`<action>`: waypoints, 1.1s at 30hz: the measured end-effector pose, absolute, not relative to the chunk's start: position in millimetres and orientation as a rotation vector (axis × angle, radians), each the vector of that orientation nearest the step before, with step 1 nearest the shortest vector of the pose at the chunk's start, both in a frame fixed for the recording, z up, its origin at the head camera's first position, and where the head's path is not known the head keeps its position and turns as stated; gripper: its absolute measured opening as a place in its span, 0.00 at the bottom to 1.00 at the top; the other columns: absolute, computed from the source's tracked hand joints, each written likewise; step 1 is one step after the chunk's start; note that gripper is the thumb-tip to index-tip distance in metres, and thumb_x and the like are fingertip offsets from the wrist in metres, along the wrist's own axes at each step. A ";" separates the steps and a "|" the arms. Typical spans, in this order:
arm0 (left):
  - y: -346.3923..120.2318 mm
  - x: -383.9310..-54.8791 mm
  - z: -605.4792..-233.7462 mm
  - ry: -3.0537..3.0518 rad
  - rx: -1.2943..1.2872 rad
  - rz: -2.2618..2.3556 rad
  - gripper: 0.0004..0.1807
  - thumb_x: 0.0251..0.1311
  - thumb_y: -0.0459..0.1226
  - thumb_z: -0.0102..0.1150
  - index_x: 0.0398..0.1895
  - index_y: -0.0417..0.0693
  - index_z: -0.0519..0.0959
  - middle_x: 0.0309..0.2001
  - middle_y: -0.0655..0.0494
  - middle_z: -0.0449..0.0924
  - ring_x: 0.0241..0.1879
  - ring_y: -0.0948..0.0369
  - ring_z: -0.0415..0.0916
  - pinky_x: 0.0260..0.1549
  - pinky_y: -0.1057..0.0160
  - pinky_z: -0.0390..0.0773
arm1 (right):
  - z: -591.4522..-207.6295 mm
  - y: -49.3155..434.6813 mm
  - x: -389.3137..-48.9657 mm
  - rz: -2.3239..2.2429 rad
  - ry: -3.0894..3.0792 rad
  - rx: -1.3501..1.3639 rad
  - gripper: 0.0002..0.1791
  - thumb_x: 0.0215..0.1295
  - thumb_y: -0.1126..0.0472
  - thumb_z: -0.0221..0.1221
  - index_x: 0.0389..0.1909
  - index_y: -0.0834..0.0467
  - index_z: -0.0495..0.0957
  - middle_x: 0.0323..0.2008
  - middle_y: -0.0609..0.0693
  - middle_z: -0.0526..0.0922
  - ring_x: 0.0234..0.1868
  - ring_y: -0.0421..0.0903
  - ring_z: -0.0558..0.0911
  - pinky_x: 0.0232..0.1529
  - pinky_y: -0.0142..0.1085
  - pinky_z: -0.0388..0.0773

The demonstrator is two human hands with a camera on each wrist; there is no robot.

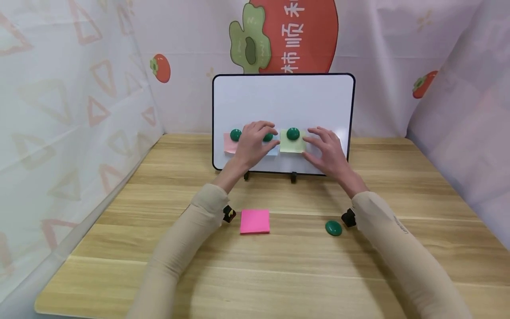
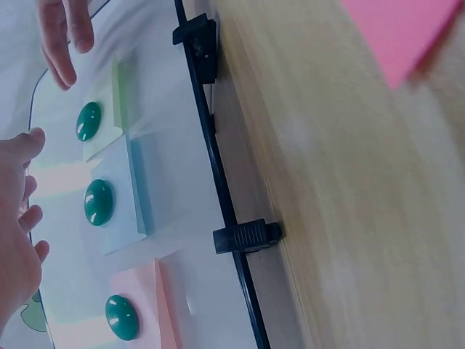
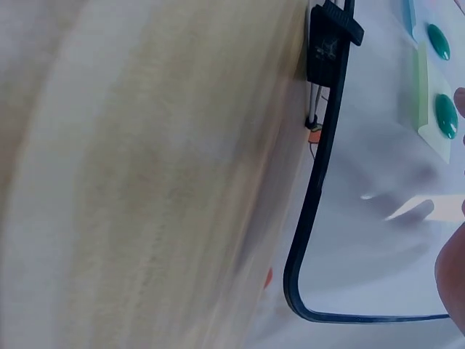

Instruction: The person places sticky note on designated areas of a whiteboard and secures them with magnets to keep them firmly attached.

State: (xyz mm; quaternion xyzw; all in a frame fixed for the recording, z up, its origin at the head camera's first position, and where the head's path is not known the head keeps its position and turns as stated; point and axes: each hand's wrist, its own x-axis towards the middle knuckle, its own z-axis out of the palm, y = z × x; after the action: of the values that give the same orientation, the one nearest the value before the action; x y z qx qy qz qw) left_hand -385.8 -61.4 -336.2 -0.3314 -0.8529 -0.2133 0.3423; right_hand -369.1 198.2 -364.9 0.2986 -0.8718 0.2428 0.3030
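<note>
A whiteboard (image 1: pixel 279 97) stands upright on the table, bearing a pink sticky note (image 1: pixel 229 145), a blue one (image 2: pixel 122 193) and a light green one (image 1: pixel 287 146). On each note sits a round green magnet: the pink note's magnet (image 2: pixel 121 318), the blue note's magnet (image 2: pixel 99 202) and the green note's magnet (image 1: pixel 293 134). My left hand (image 1: pixel 253 144) hovers before the blue note with fingers loosely bent, partly covering it; the left wrist view shows it apart from the magnets. My right hand (image 1: pixel 330 153), fingers spread, is just right of the green note and holds nothing.
A bright pink sticky-note pad (image 1: pixel 255 221) lies on the wooden table (image 1: pixel 279 270) between the forearms. One loose green magnet (image 1: pixel 333 228) lies near the right sleeve. Black stand clips (image 2: pixel 247 237) support the board's lower edge. Printed curtains (image 1: pixel 187 102) hang behind and at the sides.
</note>
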 end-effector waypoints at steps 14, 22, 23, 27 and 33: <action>-93.4 -354.3 -353.6 -2.301 -0.875 -0.764 0.11 0.60 0.41 0.69 0.41 0.44 0.84 0.45 0.51 0.82 0.49 0.56 0.77 0.52 0.59 0.75 | -364.4 195.7 -326.2 0.732 -2.369 0.886 0.22 0.58 0.58 0.70 0.54 0.60 0.81 0.63 0.59 0.74 0.70 0.61 0.64 0.69 0.64 0.55; -105.5 -337.0 -358.5 -2.455 -0.864 -0.808 0.10 0.62 0.44 0.67 0.40 0.47 0.84 0.43 0.54 0.82 0.48 0.54 0.79 0.49 0.59 0.78 | -367.8 200.7 -297.9 0.775 -2.381 0.937 0.23 0.57 0.63 0.71 0.54 0.60 0.81 0.61 0.59 0.75 0.70 0.63 0.64 0.67 0.65 0.56; -106.7 -334.7 -358.2 -2.482 -0.856 -0.802 0.11 0.62 0.44 0.66 0.40 0.47 0.84 0.43 0.54 0.82 0.48 0.53 0.79 0.49 0.58 0.78 | -368.7 201.7 -294.7 0.783 -2.393 0.940 0.23 0.57 0.63 0.71 0.54 0.59 0.81 0.62 0.59 0.75 0.70 0.62 0.64 0.67 0.66 0.56; -111.4 -326.9 -356.5 -2.610 -0.812 -0.780 0.11 0.62 0.46 0.66 0.41 0.50 0.84 0.45 0.54 0.82 0.49 0.53 0.79 0.50 0.57 0.78 | -372.2 206.6 -285.4 0.815 -2.454 0.963 0.23 0.58 0.62 0.70 0.55 0.58 0.80 0.63 0.58 0.74 0.71 0.61 0.63 0.65 0.66 0.59; -117.0 -322.6 -356.5 -2.800 -0.815 -0.699 0.12 0.63 0.49 0.65 0.43 0.55 0.84 0.45 0.57 0.81 0.48 0.56 0.79 0.46 0.59 0.77 | -374.1 215.3 -280.1 0.844 -2.576 1.024 0.22 0.61 0.60 0.68 0.57 0.56 0.80 0.64 0.56 0.73 0.71 0.60 0.62 0.64 0.64 0.62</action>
State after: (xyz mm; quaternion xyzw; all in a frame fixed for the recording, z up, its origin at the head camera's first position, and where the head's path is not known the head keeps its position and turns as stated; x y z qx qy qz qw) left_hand -322.6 -117.0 -356.5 -0.2712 -0.9313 -0.2324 0.0713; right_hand -280.1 215.3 -374.1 0.3508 -0.8823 0.2892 0.1216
